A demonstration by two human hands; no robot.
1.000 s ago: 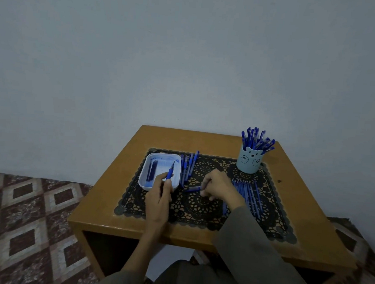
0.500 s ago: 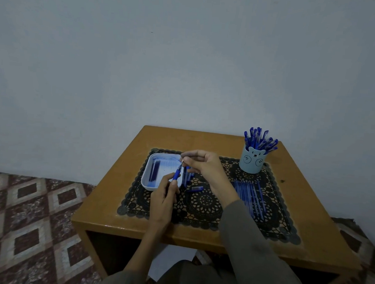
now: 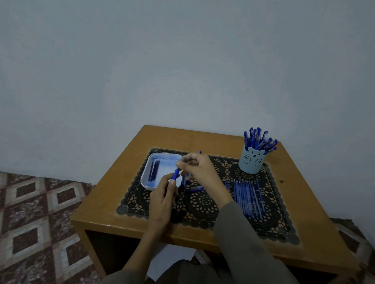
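Pale grey-blue painted wall [image 3: 187, 65] fills the upper half of the frame. Brown and cream diamond-patterned floor tiles [image 3: 23, 219] at lower left.

Low brown wooden table [image 3: 103, 202] sits centre-right, back edge against the wall. Black lace table mat [image 3: 202, 210] covers most of the tabletop. Grey sleeves enter from the bottom edge.

Right hand [image 3: 199, 171] is at frame centre, above the upper left part of the mat, just right of the tray. Fingers curled, thumb and forefinger pinched together at the top end of the pen; what exactly sits between the fingertips is too small to tell.

Left hand [image 3: 163, 197] is just below it, over the left part of the mat, fingers wrapped round the lower end of the pen.

White rectangular plastic tray [image 3: 144, 178] lies on the mat's upper left corner, with dark blue refill sticks [image 3: 154, 172] lying along its left side.

Light blue bear-face pen cup [image 3: 251, 161] stands upright on the mat's upper right corner, packed with capped blue pens [image 3: 260, 139].

Row of blue pens [image 3: 248, 196] lies side by side on the right part of the mat, below the cup.

Blue plastic pen [image 3: 175, 174] is held tilted near upright between both hands, over the tray's right edge.

Small blue pen piece [image 3: 196, 188] lies flat on the mat just right of the hands.
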